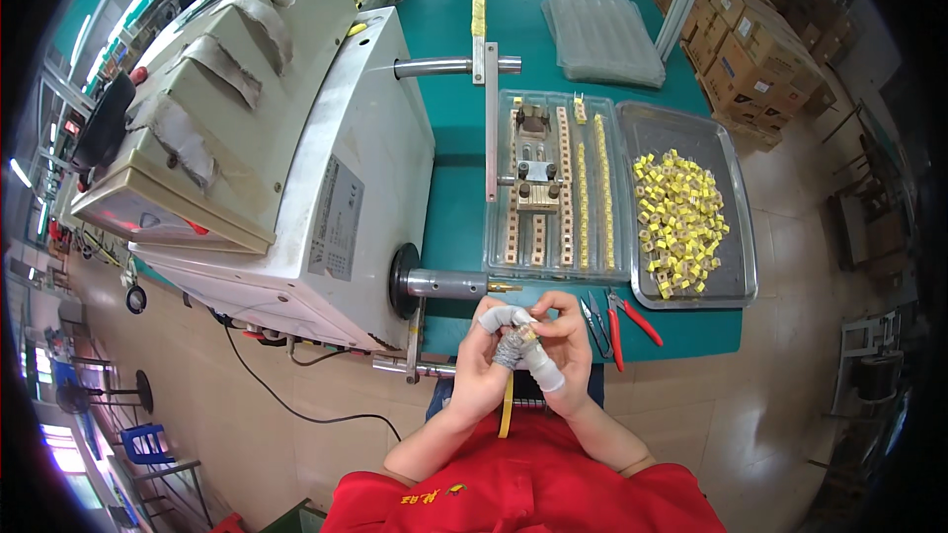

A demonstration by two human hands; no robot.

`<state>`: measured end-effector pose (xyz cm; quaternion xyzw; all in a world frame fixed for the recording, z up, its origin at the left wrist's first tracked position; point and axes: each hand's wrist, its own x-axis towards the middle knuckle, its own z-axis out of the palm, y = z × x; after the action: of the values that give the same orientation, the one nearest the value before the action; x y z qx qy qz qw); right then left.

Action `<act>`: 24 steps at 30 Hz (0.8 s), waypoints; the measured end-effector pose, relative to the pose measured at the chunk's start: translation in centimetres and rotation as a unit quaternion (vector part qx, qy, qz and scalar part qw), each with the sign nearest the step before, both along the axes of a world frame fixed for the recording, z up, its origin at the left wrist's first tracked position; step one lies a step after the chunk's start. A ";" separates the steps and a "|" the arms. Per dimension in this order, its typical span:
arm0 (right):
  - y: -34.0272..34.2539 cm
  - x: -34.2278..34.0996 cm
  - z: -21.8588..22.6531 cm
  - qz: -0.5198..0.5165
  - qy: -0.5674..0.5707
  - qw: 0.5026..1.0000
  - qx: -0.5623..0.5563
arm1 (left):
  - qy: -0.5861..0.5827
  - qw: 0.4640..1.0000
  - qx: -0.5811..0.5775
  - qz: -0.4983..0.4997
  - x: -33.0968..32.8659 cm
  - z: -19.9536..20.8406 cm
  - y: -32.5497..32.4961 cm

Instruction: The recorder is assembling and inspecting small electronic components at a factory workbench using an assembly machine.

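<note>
Between the left hand point(478, 372) and the right hand point(570, 347), where thumbs and forefingers meet, sits a small yellowish piece point(529, 334), mostly hidden. Both sets of fingers are drawn in and appear to pinch it; exactly which tips bear on it I cannot tell. Grey-white wraps point(544, 369) cover several digits and should add grip, though they likely dull the touch. The piece looks light and fairly stiff, small enough to slip or twist out of a loose pinch; any fine detail on it could be fragile. Best to hold it by opposite outer sides, with thumb and forefinger, lightly. Below the fingers hangs a yellow strip point(508, 409), probably thin, soft and easily creased; whether it joins the piece is hidden.

Just beyond the left fingertips, a brass pin point(505, 287) juts from the spindle point(449, 283) of the machine point(331, 207). Just right of the right fingers lie snips point(596, 325) and red-handled cutters point(616, 334). Farther out, ahead of the fingers, are a clear tray point(553, 272) and, to its right, a metal pan point(748, 262) of yellow parts point(681, 222).
</note>
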<state>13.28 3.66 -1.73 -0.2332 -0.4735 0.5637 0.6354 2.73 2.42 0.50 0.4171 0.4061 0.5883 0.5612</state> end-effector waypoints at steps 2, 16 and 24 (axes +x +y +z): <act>0.5 0.8 0.0 -0.001 -0.137 0.990 0.041 | -0.061 0.997 -0.046 -0.018 -0.4 0.1 0.1; 6.1 5.4 3.6 -0.057 -0.408 0.884 0.221 | -0.199 0.945 -0.163 -0.202 -1.4 -1.6 -0.1; 21.6 8.7 1.4 -0.249 -0.564 0.779 0.118 | -0.140 0.961 -0.181 -0.154 -1.8 -0.4 -1.5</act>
<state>22.01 25.23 -0.35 -0.5420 -0.7355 0.0930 0.3958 0.89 0.91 0.13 0.2797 0.3540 0.4641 0.7623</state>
